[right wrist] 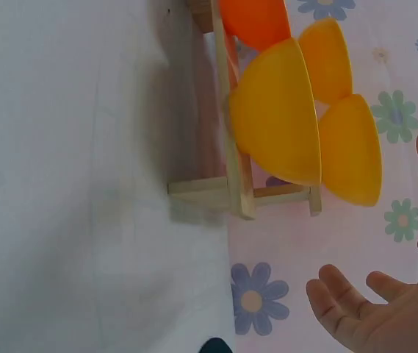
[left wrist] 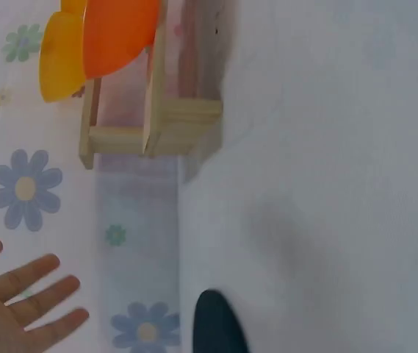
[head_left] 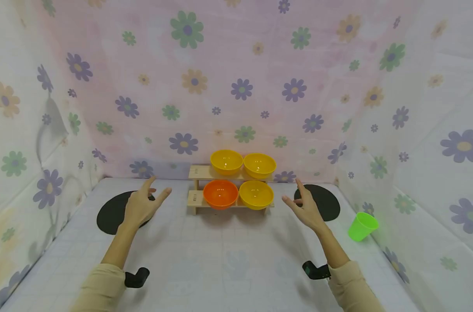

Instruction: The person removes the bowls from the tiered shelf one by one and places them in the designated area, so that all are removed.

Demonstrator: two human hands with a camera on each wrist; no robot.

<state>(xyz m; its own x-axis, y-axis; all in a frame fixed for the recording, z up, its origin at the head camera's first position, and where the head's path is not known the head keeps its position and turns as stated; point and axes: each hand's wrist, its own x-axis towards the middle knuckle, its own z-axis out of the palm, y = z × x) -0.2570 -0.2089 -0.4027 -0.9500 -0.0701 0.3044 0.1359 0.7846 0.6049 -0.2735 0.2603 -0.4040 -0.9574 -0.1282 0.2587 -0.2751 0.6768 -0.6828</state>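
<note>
A two-step wooden rack (head_left: 195,198) stands at the back middle of the table. On its lower step sit an orange bowl (head_left: 221,195) at left and a yellow bowl (head_left: 256,195) at right. Two more yellow bowls, one at left (head_left: 226,162) and one at right (head_left: 260,165), rest on the upper step. My left hand (head_left: 140,207) hovers left of the rack, fingers spread, holding nothing. Over on the other side, my right hand (head_left: 307,209) is raised with fingers apart, also holding nothing. Neither hand touches the rack or a bowl.
Black round mats lie at left (head_left: 111,214) and right (head_left: 326,203), partly behind the hands. A bright green cup (head_left: 363,226) stands tilted near the right wall. Flowered cloth (head_left: 236,65) encloses the white table (head_left: 221,260) at the back and sides.
</note>
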